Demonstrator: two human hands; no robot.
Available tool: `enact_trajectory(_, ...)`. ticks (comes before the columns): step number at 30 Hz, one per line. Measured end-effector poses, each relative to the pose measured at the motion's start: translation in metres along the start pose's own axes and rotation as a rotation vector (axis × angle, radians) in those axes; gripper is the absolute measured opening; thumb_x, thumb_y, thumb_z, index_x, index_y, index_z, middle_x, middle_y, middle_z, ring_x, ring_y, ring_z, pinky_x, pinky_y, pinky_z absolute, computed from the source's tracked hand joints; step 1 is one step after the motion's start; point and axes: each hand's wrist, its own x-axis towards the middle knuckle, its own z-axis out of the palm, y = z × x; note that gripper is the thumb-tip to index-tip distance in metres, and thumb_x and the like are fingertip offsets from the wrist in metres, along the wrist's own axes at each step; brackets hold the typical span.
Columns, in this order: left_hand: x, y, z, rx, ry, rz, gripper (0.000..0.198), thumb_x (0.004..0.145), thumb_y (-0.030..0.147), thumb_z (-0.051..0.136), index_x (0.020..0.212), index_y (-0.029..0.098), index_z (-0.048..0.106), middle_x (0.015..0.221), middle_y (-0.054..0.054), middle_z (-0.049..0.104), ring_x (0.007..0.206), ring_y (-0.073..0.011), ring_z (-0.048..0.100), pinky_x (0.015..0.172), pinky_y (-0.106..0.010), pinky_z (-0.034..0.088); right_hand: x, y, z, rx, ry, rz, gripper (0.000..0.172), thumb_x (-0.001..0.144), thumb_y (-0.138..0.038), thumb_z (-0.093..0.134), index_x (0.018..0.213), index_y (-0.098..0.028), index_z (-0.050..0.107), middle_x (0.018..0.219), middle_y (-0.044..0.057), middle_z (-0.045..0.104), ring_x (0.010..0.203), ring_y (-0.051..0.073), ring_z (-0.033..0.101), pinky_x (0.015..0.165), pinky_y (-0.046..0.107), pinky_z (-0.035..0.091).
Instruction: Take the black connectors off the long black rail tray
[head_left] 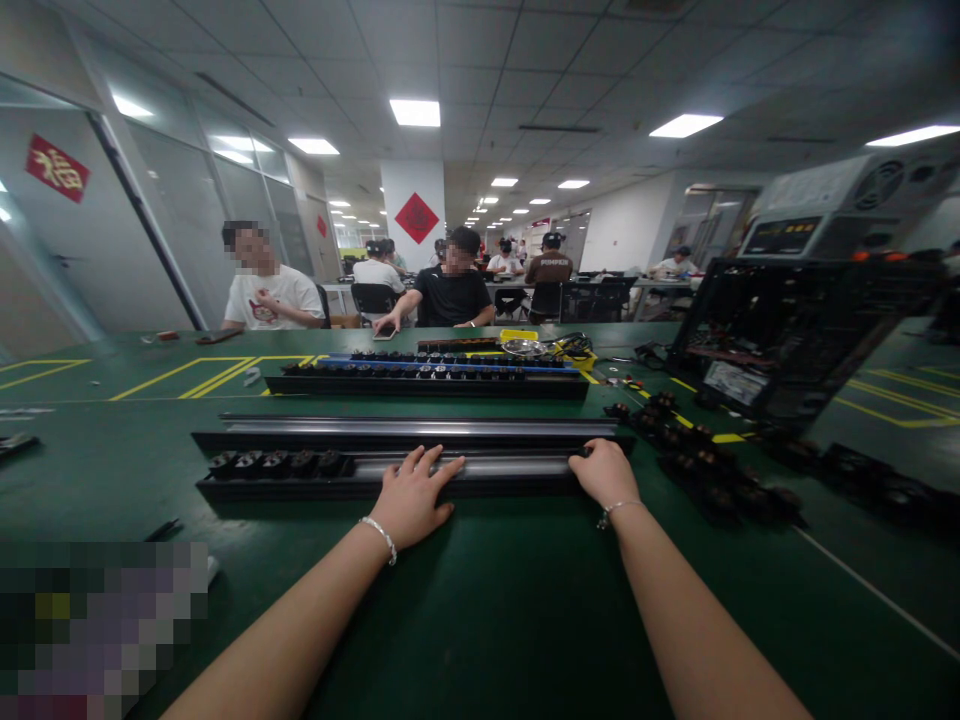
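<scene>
A rail (517,478) lay across a green worktop (510,620), black modules (277,463) filling its left end. Over its middle, the left hand (412,500) had its grip spread; near its right end, the right hand's grip (581,458) pinched a black piece (582,452), mostly hidden. Just behind the rail lay a second rail (420,428)

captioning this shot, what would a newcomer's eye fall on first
First, the bare left hand and right hand at a long, straight black trough in the centre foreground. Next, the open-sided black computer case at right on the green table and the red diamond-shaped sign on the white pillar behind.
</scene>
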Motion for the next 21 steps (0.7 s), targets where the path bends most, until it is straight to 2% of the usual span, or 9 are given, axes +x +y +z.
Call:
enact_trajectory(11, -0.001, 0.000, -0.001, -0.001, 0.002, 0.002, 0.068, 0.076, 0.041, 0.053, 0.137, 0.044, 0.023, 0.149, -0.003, 0.024, 0.136, -0.0319, 0.017, 0.099, -0.055, 0.027, 0.006, 0.008, -0.002, -0.052, 0.010, -0.012, 0.038, 0.068, -0.027, 0.052, 0.100, -0.008, 0.064, 0.102, 0.016, 0.062, 0.095, 0.021, 0.058, 0.086, 0.028, 0.042)
enact_trajectory(16, -0.001, 0.001, -0.001, -0.007, -0.002, -0.001, 0.068, 0.076, 0.040, 0.053, 0.137, 0.044, 0.024, 0.150, -0.002, 0.023, 0.136, -0.0320, 0.017, 0.099, -0.055, 0.027, 0.017, 0.038, -0.008, -0.111, -0.006, 0.094, 0.040, 0.068, -0.026, 0.051, 0.101, -0.008, 0.064, 0.103, 0.018, 0.061, 0.095, 0.024, 0.058, 0.083, 0.030, 0.044)
enact_trajectory(21, 0.000, -0.001, 0.001, -0.013, 0.003, 0.006, 0.068, 0.076, 0.042, 0.053, 0.137, 0.044, 0.023, 0.150, -0.002, 0.023, 0.136, -0.0325, 0.017, 0.099, -0.056, 0.027, 0.027, 0.066, -0.011, -0.168, -0.088, 0.150, 0.031, 0.063, -0.024, 0.056, 0.089, -0.011, 0.068, 0.094, 0.019, 0.063, 0.098, 0.030, 0.056, 0.080, 0.035, 0.044)
